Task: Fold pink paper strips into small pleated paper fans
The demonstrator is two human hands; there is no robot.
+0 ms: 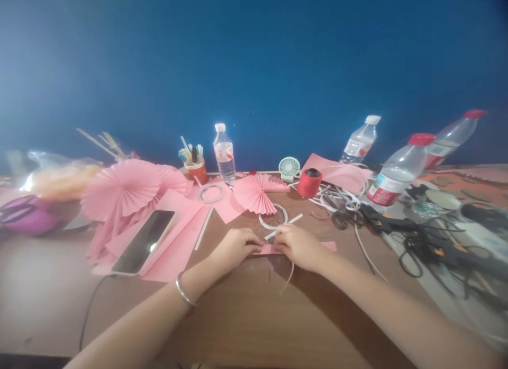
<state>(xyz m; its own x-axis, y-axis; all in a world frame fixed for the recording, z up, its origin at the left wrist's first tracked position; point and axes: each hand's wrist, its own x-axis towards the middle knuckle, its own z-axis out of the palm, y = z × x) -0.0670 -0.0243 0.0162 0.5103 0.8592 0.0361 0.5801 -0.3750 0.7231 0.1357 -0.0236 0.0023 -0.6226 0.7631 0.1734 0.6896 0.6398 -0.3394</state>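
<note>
My left hand point(236, 245) and my right hand point(298, 246) meet at the middle of the brown table point(246, 316). Both are curled and pinch a narrow folded strip of pink paper point(270, 249) that lies flat between them. A silver bangle point(184, 293) circles my left wrist. Just beyond the hands lie a white ring point(273, 218) and a thin white strip point(283, 227). A small pink pleated fan point(256, 193) rests behind the ring.
Large pink paper fans point(123, 186) and pink sheets with a phone point(143, 241) lie at the left. A pen cup point(197, 168), water bottles point(224, 153), a small fan point(289, 169) and red thread spool point(309, 182) stand at the back. Scissors and black cables point(428, 247) clutter the right.
</note>
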